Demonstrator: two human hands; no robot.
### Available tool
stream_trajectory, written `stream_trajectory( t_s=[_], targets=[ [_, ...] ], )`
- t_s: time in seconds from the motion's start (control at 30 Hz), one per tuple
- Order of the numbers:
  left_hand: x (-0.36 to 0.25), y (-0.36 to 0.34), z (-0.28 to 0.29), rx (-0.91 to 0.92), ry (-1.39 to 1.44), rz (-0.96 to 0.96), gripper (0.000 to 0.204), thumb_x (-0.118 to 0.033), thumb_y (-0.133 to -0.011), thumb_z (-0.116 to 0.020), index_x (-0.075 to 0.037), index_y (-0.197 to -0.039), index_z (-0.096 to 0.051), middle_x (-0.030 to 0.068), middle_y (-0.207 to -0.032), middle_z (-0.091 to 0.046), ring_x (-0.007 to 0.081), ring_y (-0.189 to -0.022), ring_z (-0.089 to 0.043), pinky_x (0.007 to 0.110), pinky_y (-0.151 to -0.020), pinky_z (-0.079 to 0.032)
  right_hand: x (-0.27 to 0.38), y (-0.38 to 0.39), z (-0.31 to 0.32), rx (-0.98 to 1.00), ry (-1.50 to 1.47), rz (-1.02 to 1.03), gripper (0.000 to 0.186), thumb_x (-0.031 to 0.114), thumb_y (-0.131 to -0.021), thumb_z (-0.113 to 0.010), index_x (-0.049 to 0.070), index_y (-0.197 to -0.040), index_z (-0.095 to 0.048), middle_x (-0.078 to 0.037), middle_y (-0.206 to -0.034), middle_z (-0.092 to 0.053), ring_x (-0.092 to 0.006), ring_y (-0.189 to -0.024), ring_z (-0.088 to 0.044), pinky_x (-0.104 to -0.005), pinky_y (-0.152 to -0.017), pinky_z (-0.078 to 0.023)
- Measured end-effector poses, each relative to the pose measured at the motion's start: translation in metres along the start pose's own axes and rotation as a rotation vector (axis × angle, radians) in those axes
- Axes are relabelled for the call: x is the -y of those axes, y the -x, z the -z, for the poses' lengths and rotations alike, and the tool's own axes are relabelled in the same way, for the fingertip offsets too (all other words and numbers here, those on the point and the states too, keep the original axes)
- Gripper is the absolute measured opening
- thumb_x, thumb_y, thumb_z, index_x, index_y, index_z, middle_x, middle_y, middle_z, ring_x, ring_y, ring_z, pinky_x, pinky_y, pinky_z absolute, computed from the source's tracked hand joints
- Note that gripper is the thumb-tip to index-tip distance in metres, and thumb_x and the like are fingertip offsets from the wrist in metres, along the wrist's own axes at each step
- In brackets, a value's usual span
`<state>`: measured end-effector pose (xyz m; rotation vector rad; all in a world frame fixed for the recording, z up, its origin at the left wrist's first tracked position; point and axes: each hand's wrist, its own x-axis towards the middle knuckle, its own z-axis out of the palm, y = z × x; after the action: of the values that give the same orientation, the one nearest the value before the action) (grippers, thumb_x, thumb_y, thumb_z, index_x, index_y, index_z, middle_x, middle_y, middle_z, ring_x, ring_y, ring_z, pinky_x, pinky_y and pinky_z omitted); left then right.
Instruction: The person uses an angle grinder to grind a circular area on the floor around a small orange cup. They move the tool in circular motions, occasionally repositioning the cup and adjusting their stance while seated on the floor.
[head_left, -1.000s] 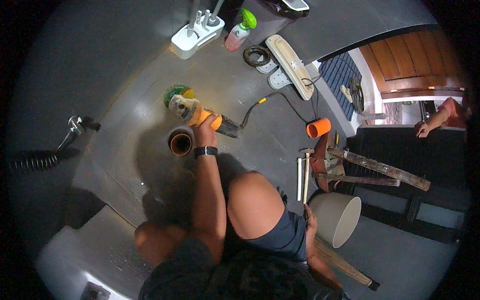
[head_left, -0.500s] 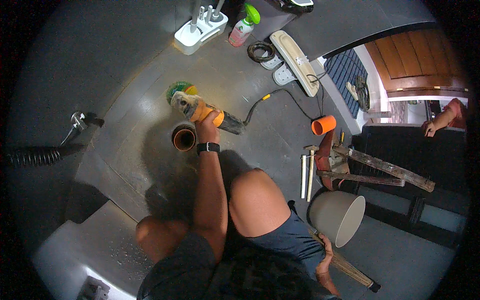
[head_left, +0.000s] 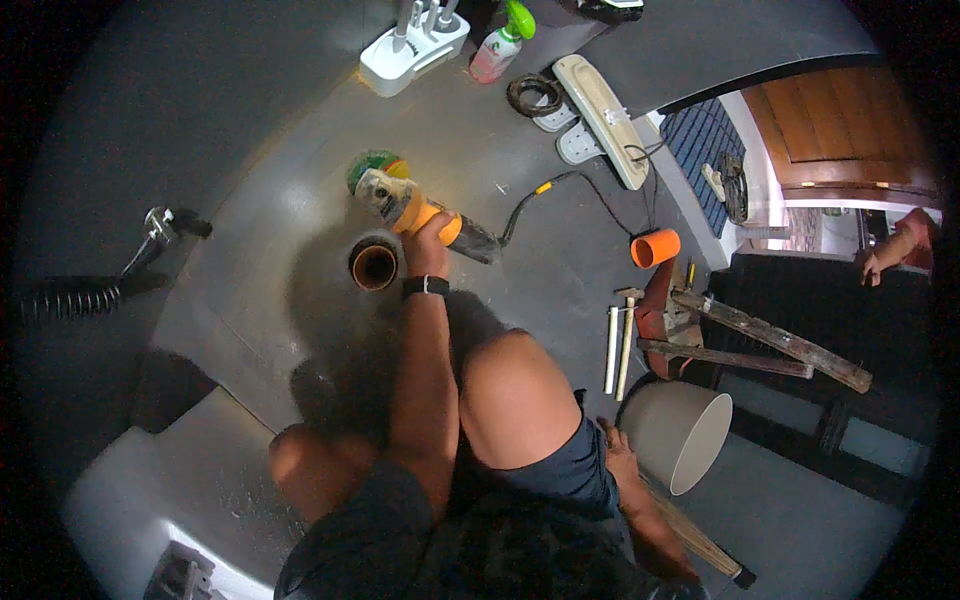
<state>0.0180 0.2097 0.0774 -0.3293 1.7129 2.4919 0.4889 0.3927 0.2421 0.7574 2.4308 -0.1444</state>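
Observation:
My left hand point(head_left: 428, 240) grips a dusty orange and black angle grinder point(head_left: 450, 232), its cord running off to the right. The grinder's head lies over a round green and yellow disc point(head_left: 372, 165). Just below it is an orange-rimmed pipe opening point(head_left: 374, 267) in the dark floor point(head_left: 240, 300). My right hand point(head_left: 618, 450) is down beside my right thigh, next to a beige bucket point(head_left: 675, 435), fingers apart with nothing visible in them. A straw broom point(head_left: 705, 545) lies below that hand.
Timber pieces point(head_left: 760, 330), a hammer point(head_left: 627, 340), a white tube point(head_left: 611, 350) and an orange pipe piece point(head_left: 655, 248) lie right. A spray bottle point(head_left: 495, 55), white caddy point(head_left: 410, 55) and slippers point(head_left: 580, 140) are behind. Another person's hand point(head_left: 870, 265) shows at far right.
My right hand has moved up from over the broom since half a second ago. The view has shifted slightly. The other person's arm has shifted a little; my left hand still grips the grinder.

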Motion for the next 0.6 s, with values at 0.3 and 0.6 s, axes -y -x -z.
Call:
stream_trajectory(
  t_s=[0.3, 0.6],
  targets=[
    [-0.029, -0.003, -0.005, -0.072, 0.251, 0.237, 0.039, -0.006, -0.077, -0.075, -0.004, -0.113, -0.060, 0.0055, -0.105, -0.063, 0.0217, -0.097, -0.062, 0.036, -0.088, -0.049, 0.000, 0.027, 0.014, -0.127, -1.623, -0.037, 0.043, 0.028, -0.094, -0.051, -0.001, -0.124, -0.059, -0.007, -0.116, -0.059, -0.0198, -0.106, -0.056, -0.0334, -0.095, -0.044],
    [-0.020, -0.006, -0.011, -0.088, 0.344, 0.279, 0.043, -0.002, -0.077, -0.075, -0.006, -0.116, -0.060, 0.0049, -0.107, -0.063, 0.0218, -0.102, -0.061, 0.037, -0.089, -0.049, -0.012, 0.090, 0.039, -0.243, -1.212, -0.237, 0.048, 0.043, -0.099, -0.046, 0.001, -0.117, -0.061, -0.009, -0.119, -0.060, -0.0226, -0.116, -0.054, -0.0357, -0.105, -0.039]
  ],
)
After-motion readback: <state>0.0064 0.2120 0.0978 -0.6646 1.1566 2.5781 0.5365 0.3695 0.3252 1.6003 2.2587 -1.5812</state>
